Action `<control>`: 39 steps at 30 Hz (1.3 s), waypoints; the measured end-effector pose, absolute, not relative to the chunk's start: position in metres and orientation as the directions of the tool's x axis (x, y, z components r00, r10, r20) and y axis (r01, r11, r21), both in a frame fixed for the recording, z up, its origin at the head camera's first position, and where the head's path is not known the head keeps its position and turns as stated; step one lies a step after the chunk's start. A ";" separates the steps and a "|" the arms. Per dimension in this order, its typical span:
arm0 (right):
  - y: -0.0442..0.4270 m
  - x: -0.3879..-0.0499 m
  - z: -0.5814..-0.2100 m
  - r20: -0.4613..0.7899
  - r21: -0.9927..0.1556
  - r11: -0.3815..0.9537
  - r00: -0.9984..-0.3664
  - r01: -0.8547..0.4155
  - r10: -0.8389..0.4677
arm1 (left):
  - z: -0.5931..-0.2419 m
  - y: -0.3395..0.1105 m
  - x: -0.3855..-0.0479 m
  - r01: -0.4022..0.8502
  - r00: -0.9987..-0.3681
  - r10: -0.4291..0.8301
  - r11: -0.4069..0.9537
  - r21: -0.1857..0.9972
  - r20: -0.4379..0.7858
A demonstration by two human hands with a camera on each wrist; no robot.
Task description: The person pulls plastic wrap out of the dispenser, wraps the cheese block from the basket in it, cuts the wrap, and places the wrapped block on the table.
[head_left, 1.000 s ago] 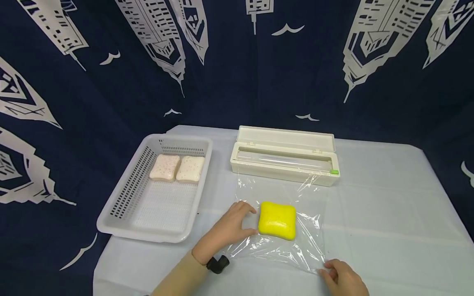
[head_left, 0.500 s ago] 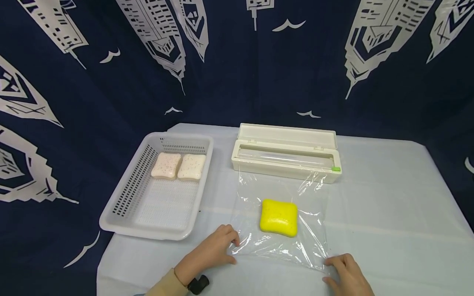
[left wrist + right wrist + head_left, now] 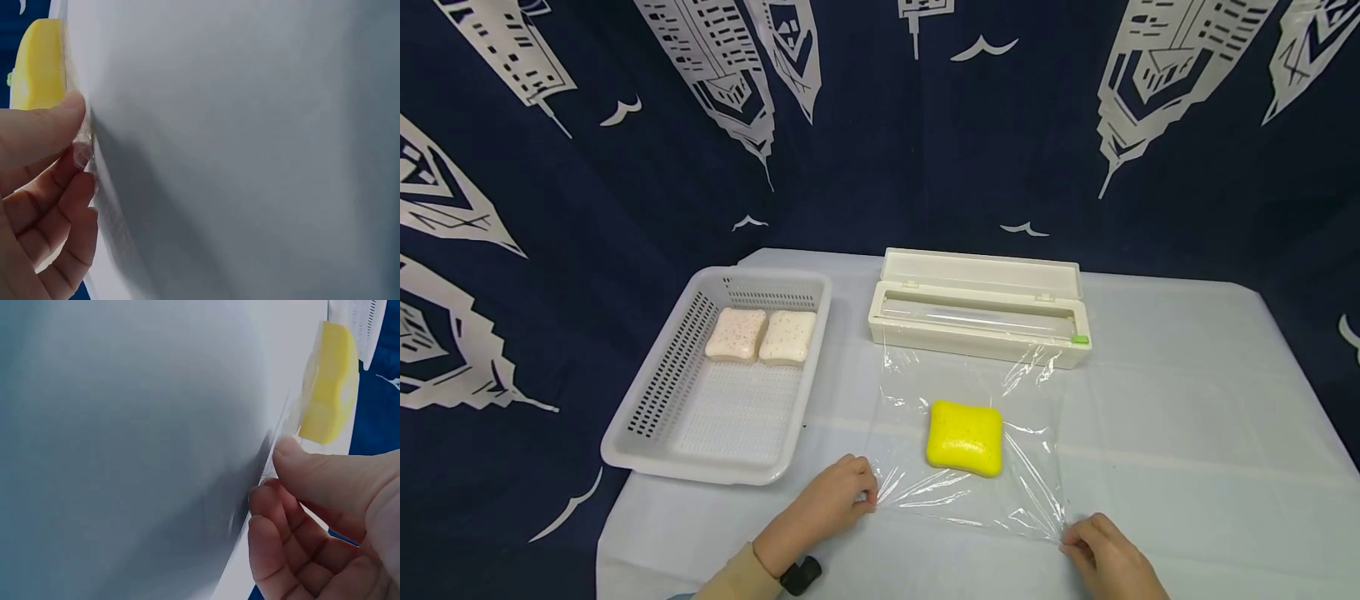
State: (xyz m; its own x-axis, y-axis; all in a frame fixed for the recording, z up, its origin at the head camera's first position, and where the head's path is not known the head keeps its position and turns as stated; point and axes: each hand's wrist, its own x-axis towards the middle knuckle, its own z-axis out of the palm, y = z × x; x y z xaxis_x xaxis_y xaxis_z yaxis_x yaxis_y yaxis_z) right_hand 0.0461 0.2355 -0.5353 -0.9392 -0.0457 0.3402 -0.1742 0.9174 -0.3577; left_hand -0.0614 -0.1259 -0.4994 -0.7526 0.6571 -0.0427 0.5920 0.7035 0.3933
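A sheet of clear plastic wrap (image 3: 955, 500) runs from a cream dispenser box (image 3: 977, 342) toward the near side of the table. On the wrap lies a yellow, pillow-shaped block (image 3: 964, 439) with rounded corners. My left hand (image 3: 831, 504) pinches the sheet's near left corner between thumb and fingers; the left wrist view shows the film bunched at the fingertips (image 3: 74, 103). The near right corner is pinched by my right hand (image 3: 1112, 554), with the thumb over the film in the right wrist view. Creases fan out from both corners toward the block.
To the left stands a white perforated basket (image 3: 700, 467) holding two pale speckled bread-slice-shaped pieces (image 3: 787, 337). The dispenser's lid (image 3: 981, 273) is folded back, and a green slider (image 3: 1079, 339) sits at its right end. A dark patterned curtain (image 3: 880, 150) hangs behind the table.
My left hand has drawn back from beside the yellow block to the near left corner and closed on the film. The right hand has tightened on its corner, and the near edge looks more taut.
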 end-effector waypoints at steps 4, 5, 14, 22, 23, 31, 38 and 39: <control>0.237 0.044 -0.531 0.366 -0.352 0.912 -0.928 -0.210 -0.072 | -0.497 -0.128 -0.060 0.622 -0.742 0.671 0.682 0.386 0.010; 0.238 0.042 -0.530 0.398 -0.349 0.907 -0.914 -0.234 -0.083 | -0.497 -0.128 -0.060 0.628 -0.740 0.672 0.676 0.385 0.027; 0.243 0.023 -0.512 0.537 -0.348 0.884 -0.839 -0.313 -0.086 | -0.481 -0.120 -0.070 0.600 -0.789 0.594 0.690 0.405 0.159; 0.243 0.000 -0.498 0.412 -0.435 0.878 -0.911 -0.200 -0.003 | -0.475 -0.106 -0.093 0.517 -0.840 0.528 0.706 0.484 0.128; 0.243 -0.003 -0.498 0.383 -0.449 0.876 -0.924 -0.175 0.012 | -0.476 -0.105 -0.096 0.514 -0.842 0.524 0.702 0.492 0.131; 0.247 -0.024 -0.499 0.231 -0.445 0.892 -0.972 -0.073 0.036 | -0.492 -0.092 -0.117 0.461 -0.874 0.474 0.733 0.500 0.111; 0.250 -0.042 -0.498 0.102 -0.417 0.907 -0.995 -0.059 -0.018 | -0.504 -0.087 -0.128 0.375 -0.899 0.438 0.782 0.498 -0.010; 0.250 -0.044 -0.498 0.081 -0.414 0.908 -0.996 -0.056 -0.024 | -0.505 -0.087 -0.128 0.370 -0.899 0.438 0.787 0.494 -0.024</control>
